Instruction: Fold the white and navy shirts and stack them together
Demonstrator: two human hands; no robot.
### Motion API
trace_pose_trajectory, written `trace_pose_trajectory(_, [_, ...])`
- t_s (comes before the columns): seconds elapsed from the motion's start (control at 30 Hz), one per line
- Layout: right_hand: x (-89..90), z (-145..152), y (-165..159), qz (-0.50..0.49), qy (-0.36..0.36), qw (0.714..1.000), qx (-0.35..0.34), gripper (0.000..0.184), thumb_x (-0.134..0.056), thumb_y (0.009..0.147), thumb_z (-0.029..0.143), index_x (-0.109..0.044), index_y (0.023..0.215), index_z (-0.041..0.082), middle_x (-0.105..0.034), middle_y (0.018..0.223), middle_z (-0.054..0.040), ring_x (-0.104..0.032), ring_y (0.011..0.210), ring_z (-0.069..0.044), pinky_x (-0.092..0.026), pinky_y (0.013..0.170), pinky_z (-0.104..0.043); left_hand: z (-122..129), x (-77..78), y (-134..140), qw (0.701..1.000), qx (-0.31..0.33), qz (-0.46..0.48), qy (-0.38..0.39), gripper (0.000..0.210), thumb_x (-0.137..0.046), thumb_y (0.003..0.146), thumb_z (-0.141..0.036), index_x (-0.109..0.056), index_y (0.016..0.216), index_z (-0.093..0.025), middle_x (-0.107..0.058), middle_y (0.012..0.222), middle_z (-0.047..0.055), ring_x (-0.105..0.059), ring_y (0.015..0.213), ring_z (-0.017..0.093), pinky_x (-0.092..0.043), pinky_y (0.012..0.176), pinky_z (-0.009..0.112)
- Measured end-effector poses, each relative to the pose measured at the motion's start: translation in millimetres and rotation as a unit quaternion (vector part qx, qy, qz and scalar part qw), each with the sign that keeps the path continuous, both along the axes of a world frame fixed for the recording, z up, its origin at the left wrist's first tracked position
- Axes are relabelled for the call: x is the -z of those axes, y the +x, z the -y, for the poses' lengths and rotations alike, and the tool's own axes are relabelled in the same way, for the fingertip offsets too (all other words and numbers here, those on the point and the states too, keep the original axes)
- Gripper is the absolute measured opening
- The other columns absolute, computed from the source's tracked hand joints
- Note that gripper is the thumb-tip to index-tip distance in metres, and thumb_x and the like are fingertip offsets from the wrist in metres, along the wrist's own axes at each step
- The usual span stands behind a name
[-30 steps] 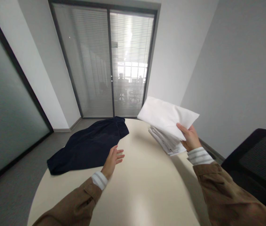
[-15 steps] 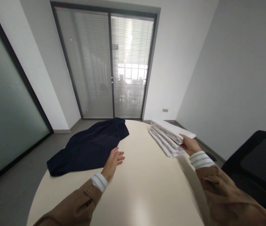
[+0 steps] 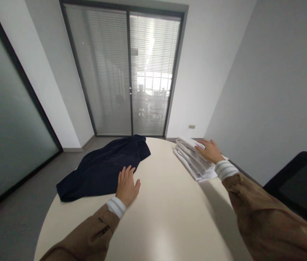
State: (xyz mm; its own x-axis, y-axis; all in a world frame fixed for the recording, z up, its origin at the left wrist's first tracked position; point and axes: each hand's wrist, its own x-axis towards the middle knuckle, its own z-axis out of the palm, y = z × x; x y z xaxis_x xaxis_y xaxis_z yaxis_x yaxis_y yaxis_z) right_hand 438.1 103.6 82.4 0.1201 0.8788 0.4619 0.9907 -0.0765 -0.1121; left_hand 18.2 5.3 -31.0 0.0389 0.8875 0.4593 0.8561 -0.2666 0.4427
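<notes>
My left hand (image 3: 127, 186) is open, palm down with its fingers apart, over the near right edge of a dark navy folded garment (image 3: 101, 168). Whether the fingertips touch the cloth I cannot tell. The garment lies long and flat along the left side of the table. To the right, my right hand (image 3: 210, 150) rests on top of a stack of white folded sheets (image 3: 194, 161), which look like paper or plastic bags. Its fingers are stretched over the upper layer and grip nothing.
The round cream table (image 3: 164, 206) spreads out in front of me. A black mesh-backed chair (image 3: 302, 181) stands close on the right. Beyond the table are a glass door (image 3: 131, 72) with blinds and a wall socket (image 3: 192, 127).
My right hand has let go of the stack's near edge and moved up onto its top. My left hand has turned palm down and shifted slightly left over the garment.
</notes>
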Motion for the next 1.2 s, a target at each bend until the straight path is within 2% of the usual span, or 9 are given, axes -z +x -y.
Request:
trace_pose_trajectory(0.13, [-4.2,-19.6,-24.9,0.085,-0.075,0.994,-0.006,0.063,-0.045,0.092,0.057,-0.043,0.148,0.027,-0.047,0.149,-0.0136,-0.036,0.138,-0.037,-0.027,0.109,-0.061,6.5,-2.1,-1.2,0.986,-0.071,-0.133,-0.066,0.059,-0.054,0.091,-0.037,-0.049,0.143,-0.009,-0.035,0.156,0.02,-0.023,0.145,0.046,-0.02,0.115,0.062])
trace_pose_trajectory(0.4, [25.3,-24.8,-60.9,0.068,-0.201,0.977,0.029,0.074,-0.044,0.089,0.067,-0.027,0.154,0.037,-0.041,0.151,-0.0156,-0.048,0.124,-0.044,-0.039,0.095,-0.062,8.6,-13.1,-5.8,0.976,-0.05,-0.185,-0.099,0.055,-0.046,0.096,-0.043,-0.051,0.144,-0.017,-0.04,0.154,0.019,-0.038,0.138,0.044,-0.034,0.11,0.054])
trace_pose_trajectory(0.57, [30.3,-18.0,-70.6,0.073,-0.171,0.982,0.04,0.074,-0.049,0.087,0.063,-0.032,0.152,0.033,-0.041,0.15,-0.0162,-0.045,0.126,-0.046,-0.035,0.096,-0.067,10.1,-16.5,-5.0,0.981,-0.019,-0.172,-0.084,0.052,-0.046,0.096,-0.042,-0.055,0.14,-0.015,-0.046,0.149,0.019,-0.044,0.134,0.041,-0.039,0.107,0.051])
trace_pose_trajectory(0.7, [31.7,-1.1,-83.1,0.102,-0.038,0.994,0.004,0.059,-0.053,0.09,0.042,-0.044,0.145,0.024,-0.045,0.148,-0.0164,-0.035,0.135,-0.042,-0.022,0.107,-0.068,14.8,-20.9,-1.2,0.987,0.032,-0.143,-0.072,0.048,-0.051,0.092,-0.033,-0.056,0.135,-0.013,-0.048,0.145,0.02,-0.047,0.13,0.036,-0.046,0.1,0.044])
trace_pose_trajectory(0.8, [48.5,19.8,-108.7,0.101,0.029,0.991,-0.078,0.047,-0.05,0.091,0.03,-0.051,0.137,0.022,-0.046,0.149,-0.0141,-0.03,0.141,-0.034,-0.01,0.116,-0.061,15.2,-24.5,-1.4,0.988,0.07,-0.121,-0.063,0.031,-0.05,0.089,-0.02,-0.064,0.116,-0.014,-0.061,0.124,0.018,-0.058,0.114,0.031,-0.047,0.094,0.039])
trace_pose_trajectory(0.9, [75.4,43.2,-143.1,0.044,0.008,0.985,-0.166,0.041,-0.049,0.093,0.031,-0.056,0.132,0.021,-0.052,0.144,-0.013,-0.034,0.14,-0.033,-0.014,0.117,-0.058,12.9,-27.5,-2.6,0.988,0.094,-0.1,-0.072,0.022,-0.044,0.089,-0.011,-0.065,0.096,-0.016,-0.066,0.098,0.014,-0.063,0.096,0.027,-0.047,0.087,0.037])
trace_pose_trajectory(1.0, [96.2,59.7,-169.5,-0.01,-0.039,0.974,-0.222,0.047,-0.048,0.094,0.034,-0.051,0.139,0.024,-0.054,0.142,-0.0126,-0.038,0.138,-0.033,-0.023,0.114,-0.058,13.4,-30.7,1.0,0.99,0.114,-0.035,-0.075,0.023,-0.041,0.092,-0.012,-0.063,0.097,-0.018,-0.068,0.094,0.01,-0.065,0.089,0.024,-0.045,0.081,0.033])
trace_pose_trajectory(1.13, [102.1,62.7,-175.3,-0.056,-0.05,0.972,-0.223,0.063,-0.053,0.09,0.03,-0.038,0.151,0.021,-0.052,0.144,-0.015,-0.043,0.136,-0.031,-0.032,0.112,-0.051,24.3,-37.7,14.3,0.983,0.142,0.073,-0.091,0.018,-0.045,0.089,-0.015,-0.062,0.091,-0.02,-0.064,0.071,0.002,-0.062,0.067,0.019,-0.041,0.066,0.028])
trace_pose_trajectory(1.2, [101.6,58.8,-169.0,-0.074,-0.055,0.972,-0.215,0.062,-0.055,0.087,0.024,-0.044,0.147,0.019,-0.054,0.142,-0.0154,-0.046,0.135,-0.03,-0.031,0.114,-0.049,32.4,-42.2,21.0,0.973,0.18,0.088,-0.112,0.016,-0.046,0.087,-0.016,-0.061,0.084,-0.02,-0.058,0.06,-0.002,-0.056,0.057,0.016,-0.039,0.06,0.027])
